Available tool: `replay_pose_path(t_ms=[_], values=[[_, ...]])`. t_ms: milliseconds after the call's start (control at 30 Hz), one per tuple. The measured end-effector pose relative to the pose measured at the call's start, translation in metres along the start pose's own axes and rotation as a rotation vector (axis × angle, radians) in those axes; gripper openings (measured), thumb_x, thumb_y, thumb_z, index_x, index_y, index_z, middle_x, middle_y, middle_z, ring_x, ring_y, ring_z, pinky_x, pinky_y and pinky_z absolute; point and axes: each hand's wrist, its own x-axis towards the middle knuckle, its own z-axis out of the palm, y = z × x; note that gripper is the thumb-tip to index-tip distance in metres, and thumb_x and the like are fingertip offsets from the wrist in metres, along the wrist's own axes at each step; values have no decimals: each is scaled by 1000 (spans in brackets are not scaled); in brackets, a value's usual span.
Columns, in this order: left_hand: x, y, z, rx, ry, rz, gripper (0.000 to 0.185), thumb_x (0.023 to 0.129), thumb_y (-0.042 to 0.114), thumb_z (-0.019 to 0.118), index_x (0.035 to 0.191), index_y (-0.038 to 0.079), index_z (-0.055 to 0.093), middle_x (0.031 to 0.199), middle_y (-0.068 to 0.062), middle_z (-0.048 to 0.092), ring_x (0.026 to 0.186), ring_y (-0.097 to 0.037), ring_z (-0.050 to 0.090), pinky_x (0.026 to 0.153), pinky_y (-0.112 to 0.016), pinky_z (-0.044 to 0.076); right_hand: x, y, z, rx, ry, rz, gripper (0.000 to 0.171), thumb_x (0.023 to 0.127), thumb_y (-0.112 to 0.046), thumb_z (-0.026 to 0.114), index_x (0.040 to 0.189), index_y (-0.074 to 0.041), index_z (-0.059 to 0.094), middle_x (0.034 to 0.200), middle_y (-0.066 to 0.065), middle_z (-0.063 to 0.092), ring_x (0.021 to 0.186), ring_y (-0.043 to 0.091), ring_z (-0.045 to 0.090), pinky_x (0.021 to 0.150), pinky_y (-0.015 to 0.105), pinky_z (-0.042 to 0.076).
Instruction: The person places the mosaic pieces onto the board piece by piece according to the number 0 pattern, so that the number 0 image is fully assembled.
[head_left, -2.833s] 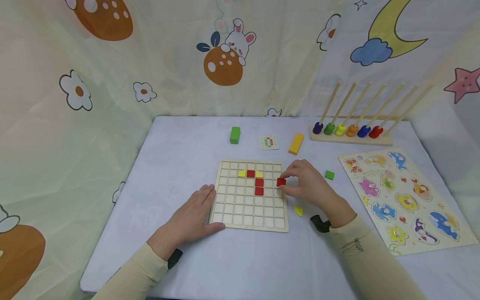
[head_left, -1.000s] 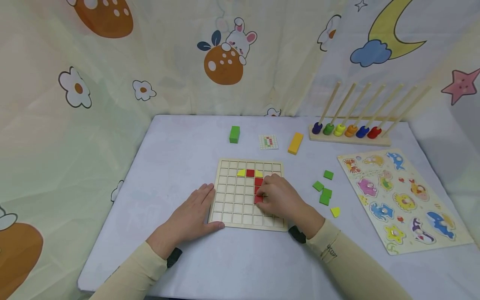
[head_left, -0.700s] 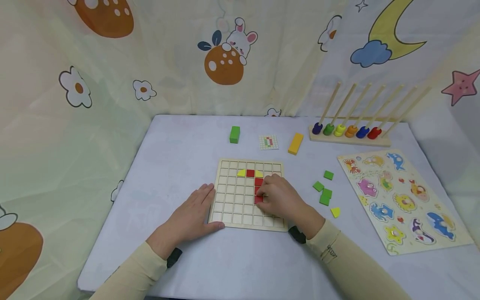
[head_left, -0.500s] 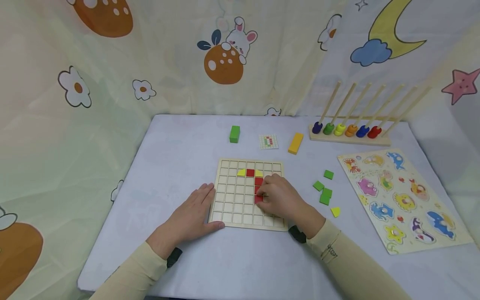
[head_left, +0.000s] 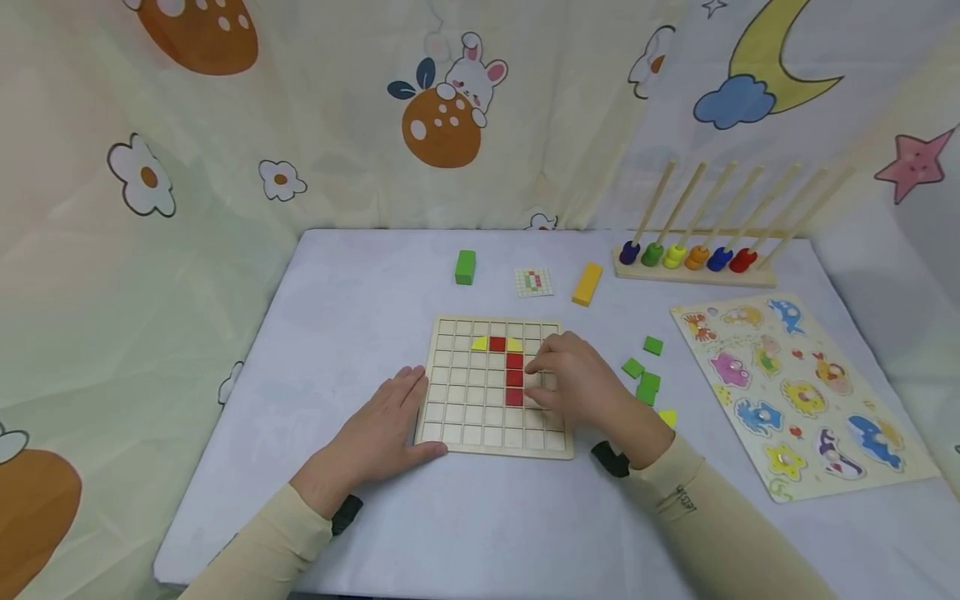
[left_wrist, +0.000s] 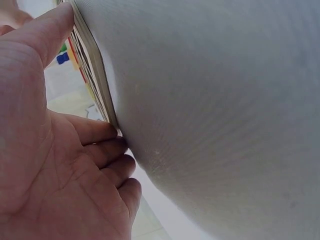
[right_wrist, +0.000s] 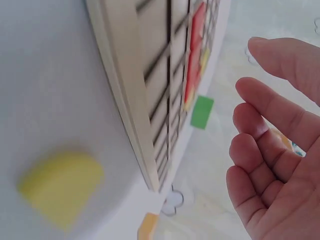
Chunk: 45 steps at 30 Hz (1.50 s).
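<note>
A pale wooden grid board [head_left: 457,410] lies on the table. Three red square tiles [head_left: 514,378] fill a column in it, with another red tile [head_left: 497,343] above, between two yellow curved pieces [head_left: 480,343]. My left hand [head_left: 375,421] lies at the board's left edge, thumb spread, fingertips against the side; the left wrist view shows the fingers [left_wrist: 102,132] at the rim. Over the board's right part hovers my right hand [head_left: 585,383]. Its thumb and fingers stand apart, and the right wrist view shows nothing between the fingertips [right_wrist: 250,90].
Several green tiles [head_left: 633,367] and a yellow piece [head_left: 667,417] lie to the right; a yellow piece [right_wrist: 62,185] shows beside the board. Behind are a green block [head_left: 465,267], pattern card [head_left: 533,282] and orange block [head_left: 587,284]. A bead rack [head_left: 693,273] and animal puzzle [head_left: 806,454] stand right.
My right hand carried a red tile from the right to the column's lower end, stayed there, then let go and drew back to the right. The left hand has stayed in place.
</note>
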Motion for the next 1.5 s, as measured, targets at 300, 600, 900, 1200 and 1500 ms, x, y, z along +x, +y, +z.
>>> replay_pose_path(t_ms=[300, 600, 900, 1200, 1500], values=[[1, -2, 3, -5, 7, 12, 109, 92, 66, 69, 165, -1, 23, 175, -17, 20, 164, -33, 18, 134, -48, 24, -13, 26, -32, -1, 28, 97, 28, 84, -28, 88, 107, -13, 83, 104, 5, 70, 101, 23, 55, 84, 38, 51], [0, 0, 1, -10, 7, 7, 109, 92, 65, 70, 165, -2, 23, 174, -18, 21, 164, -34, 18, 134, -49, 24, -45, 62, -55, 3, 132, 133, 23, 84, -20, 88, 104, -9, 82, 99, 9, 69, 99, 27, 57, 84, 44, 51], [0, -1, 1, -9, -4, -3, 110, 91, 66, 70, 165, -2, 22, 175, -18, 19, 164, -34, 17, 134, -49, 23, -64, 76, -60, 8, 134, 175, 22, 86, -21, 86, 104, -9, 83, 100, 10, 69, 98, 29, 58, 82, 45, 50], [-1, 1, -2, -11, -10, 2, 109, 92, 64, 70, 164, -2, 23, 175, -18, 20, 164, -35, 17, 134, -49, 23, -76, 85, -59, -4, 101, 222, 21, 86, -22, 86, 103, -11, 83, 103, 12, 68, 101, 31, 56, 84, 47, 50], [0, 1, -3, -12, -16, -1, 109, 91, 64, 71, 164, -2, 23, 174, -18, 20, 163, -35, 18, 134, -50, 23, -94, 98, -58, -11, 61, 286, 24, 85, -24, 86, 105, -10, 83, 103, 12, 70, 102, 31, 58, 85, 50, 51]])
